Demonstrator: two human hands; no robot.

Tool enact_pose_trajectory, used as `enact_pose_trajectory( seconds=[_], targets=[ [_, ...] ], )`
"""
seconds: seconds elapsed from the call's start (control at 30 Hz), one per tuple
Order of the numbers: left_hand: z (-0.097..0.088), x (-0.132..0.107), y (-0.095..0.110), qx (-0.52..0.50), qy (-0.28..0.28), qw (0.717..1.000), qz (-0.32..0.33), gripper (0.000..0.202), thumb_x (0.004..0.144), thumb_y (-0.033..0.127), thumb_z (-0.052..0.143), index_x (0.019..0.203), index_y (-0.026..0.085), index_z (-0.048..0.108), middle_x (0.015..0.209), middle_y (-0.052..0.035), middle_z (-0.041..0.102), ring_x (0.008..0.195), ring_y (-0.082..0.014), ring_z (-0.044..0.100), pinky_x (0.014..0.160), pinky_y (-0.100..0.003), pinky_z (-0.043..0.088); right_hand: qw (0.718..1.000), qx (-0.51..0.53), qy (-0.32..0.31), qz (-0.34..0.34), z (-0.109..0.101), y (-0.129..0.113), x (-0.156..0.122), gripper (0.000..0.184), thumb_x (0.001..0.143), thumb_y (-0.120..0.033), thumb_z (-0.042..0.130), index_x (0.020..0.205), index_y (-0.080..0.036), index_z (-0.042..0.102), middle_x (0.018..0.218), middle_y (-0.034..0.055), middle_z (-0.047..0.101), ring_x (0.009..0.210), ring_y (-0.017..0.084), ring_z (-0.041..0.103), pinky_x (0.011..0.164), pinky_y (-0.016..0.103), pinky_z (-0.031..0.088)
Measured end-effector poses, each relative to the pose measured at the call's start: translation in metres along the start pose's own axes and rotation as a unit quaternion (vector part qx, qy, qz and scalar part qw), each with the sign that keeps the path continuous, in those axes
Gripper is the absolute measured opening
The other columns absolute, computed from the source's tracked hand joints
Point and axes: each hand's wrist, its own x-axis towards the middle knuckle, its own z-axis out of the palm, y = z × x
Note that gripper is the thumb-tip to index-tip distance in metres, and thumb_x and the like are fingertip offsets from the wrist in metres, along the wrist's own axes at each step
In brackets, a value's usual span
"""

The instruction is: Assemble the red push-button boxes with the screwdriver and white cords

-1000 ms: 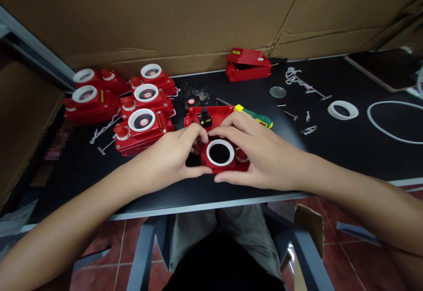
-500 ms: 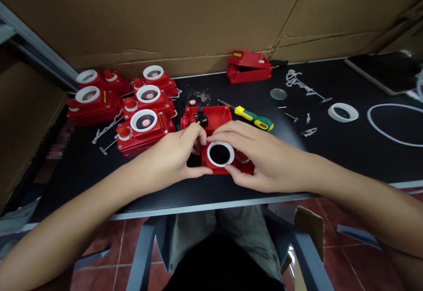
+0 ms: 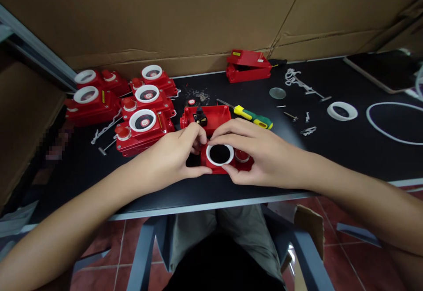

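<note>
A red housing cover (image 3: 218, 170) lies near the table's front edge, with a white ring (image 3: 209, 155) around its dark round opening. My left hand (image 3: 180, 152) grips the cover's left end, thumb along the front and fingers bent at the back. My right hand (image 3: 256, 152) curves over the cover, its thumb and fingertips pinching the white ring from front and back. Under that hand a red round knob (image 3: 242, 156) shows partly. Just behind stands the open red box base (image 3: 218, 118) with a black switch block (image 3: 199, 117) inside.
Several finished-looking red boxes (image 3: 142, 137) stand at left. A yellow-green screwdriver (image 3: 253, 117) lies behind my right hand. Rightward are a glass disc (image 3: 277, 93), screws (image 3: 291, 116), a loose white ring (image 3: 343, 111) and a large thin ring (image 3: 393, 139). Another red box (image 3: 247, 71) sits at the back.
My right thumb has shifted slightly left along the front of the white ring. The left hand keeps its hold, and the view has moved a little.
</note>
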Motion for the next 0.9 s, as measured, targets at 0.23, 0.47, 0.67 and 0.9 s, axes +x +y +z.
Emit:
enact_pose_trajectory(
  seconds=[0.23,0.47,0.67,0.9],
  targets=[
    [-0.0003,-0.0003,-0.0019,0.000,0.000,1.000,0.008,0.052,0.088,0.031,0.099,0.116,0.027,0.055,0.113,0.0024,0.076,0.103,-0.0216,0.084,0.088,-0.030,0.065,1.000,0.024,0.002,0.000,-0.0019,0.0017,0.0002,0.037,0.095,-0.015,0.076,0.132,-0.012,0.074,0.129,0.0156,0.073,0.117,0.023,0.072,0.102,0.033,0.060],
    [-0.0008,-0.0008,0.0001,-0.005,-0.001,1.000,0.013,0.050,0.090,0.028,0.097,0.116,0.027,0.054,0.114,0.0014,0.077,0.104,-0.0219,0.084,0.089,-0.031,0.066,1.000,0.025,0.002,0.003,-0.0020,0.0032,-0.0001,0.027,0.103,-0.026,0.076,0.126,-0.012,0.075,0.128,0.0170,0.073,0.114,0.023,0.073,0.098,0.034,0.061],
    [-0.0009,0.0001,-0.0001,-0.002,-0.006,1.000,0.011,0.049,0.090,0.027,0.097,0.115,0.026,0.055,0.112,0.0014,0.076,0.103,-0.0211,0.084,0.089,-0.030,0.066,1.000,0.010,-0.008,0.002,-0.0024,0.0043,-0.0016,0.029,0.103,-0.027,0.077,0.130,-0.016,0.073,0.129,0.0165,0.073,0.119,0.025,0.071,0.104,0.040,0.061],
    [-0.0015,-0.0005,0.0013,0.001,-0.004,1.000,0.010,0.049,0.090,0.025,0.097,0.116,0.025,0.056,0.114,0.0009,0.076,0.104,-0.0211,0.084,0.090,-0.030,0.067,1.000,0.005,-0.004,0.002,-0.0016,0.0051,-0.0020,0.030,0.100,-0.023,0.079,0.128,-0.014,0.075,0.128,0.0159,0.073,0.116,0.025,0.071,0.102,0.038,0.060]
  ],
)
